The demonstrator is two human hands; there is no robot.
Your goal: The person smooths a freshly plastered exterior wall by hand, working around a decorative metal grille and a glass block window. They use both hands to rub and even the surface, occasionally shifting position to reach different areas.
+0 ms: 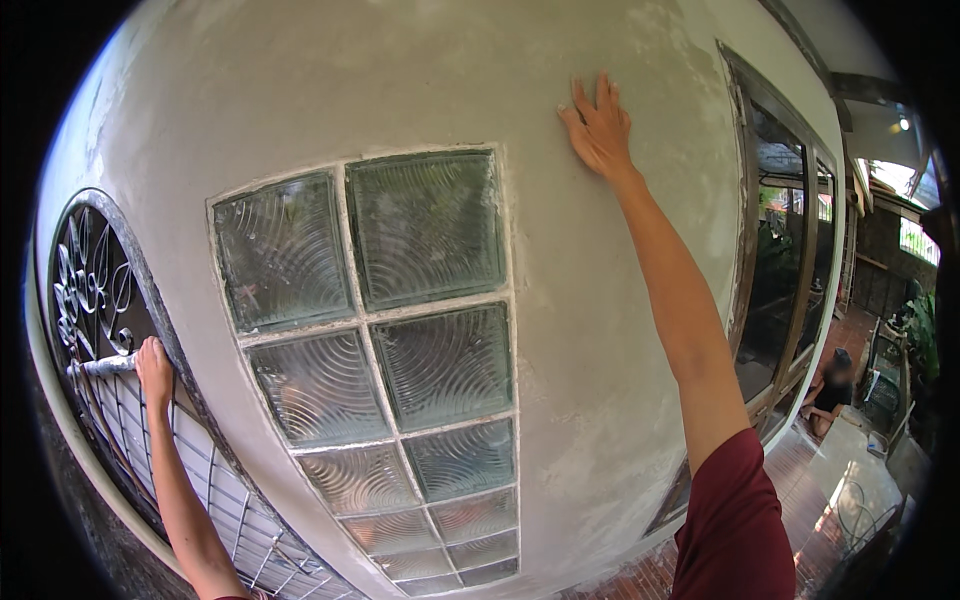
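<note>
My right arm, in a dark red sleeve, reaches up along a grey plastered wall [580, 260]. At its end, my right hand [600, 130] is open, with its fingers spread over the upper part of the wall and nothing in them. The fingertips appear to touch the plaster. Low on the left, my left hand [155, 371] is closed around a grey metal rail [105, 365]. That rail crosses an arched opening fitted with a metal grille [215, 480]. Between my arms, a panel of ribbed glass blocks [425, 230] is set in the wall in two columns with pale joints.
Scrolled ironwork [88, 285] fills the arch above the rail. Right of my right arm stands a wood-framed window [775, 230]. Farther off, a person [830, 390] in dark clothes crouches beside a pale slab [850, 480]. Reddish paving [640, 575] runs along the wall's foot.
</note>
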